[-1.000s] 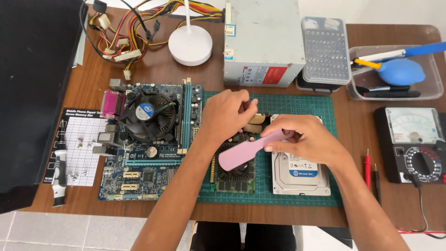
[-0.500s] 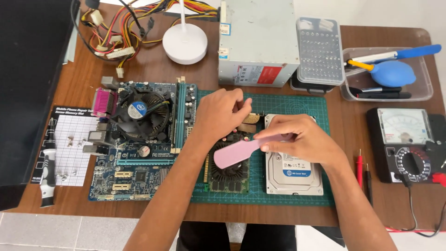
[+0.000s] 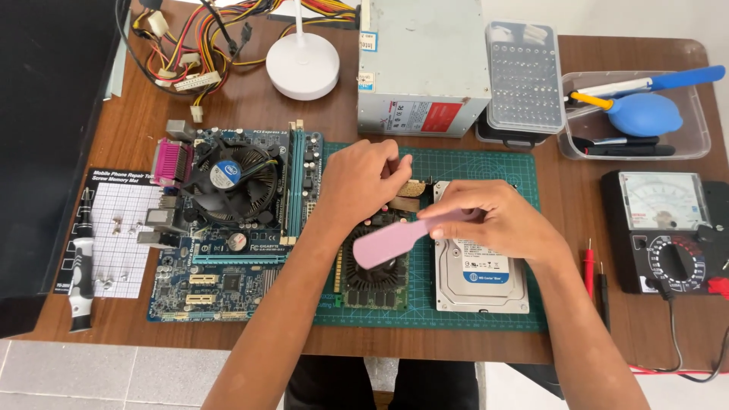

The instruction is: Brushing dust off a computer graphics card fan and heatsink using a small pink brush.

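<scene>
My right hand (image 3: 497, 220) grips a flat pink brush (image 3: 387, 241) whose wide end hangs over a small green circuit card (image 3: 372, 277) lying on the green cutting mat (image 3: 486, 163). My left hand (image 3: 363, 181) rests on the card's far end, fingers curled around its gold-coloured part, holding it down. A silver hard drive (image 3: 480, 277) lies on the mat just right of the card, partly under my right hand.
A blue motherboard (image 3: 228, 228) with a round fan sits left of the mat. Behind stand a grey power supply (image 3: 421, 64), a white lamp base (image 3: 302, 64) and a bit case (image 3: 525, 76). A clear tray (image 3: 695, 137) and a multimeter (image 3: 668, 228) are at right.
The view has shifted slightly. The pink brush has moved a little over the card; my left hand stays on the card's far end.
</scene>
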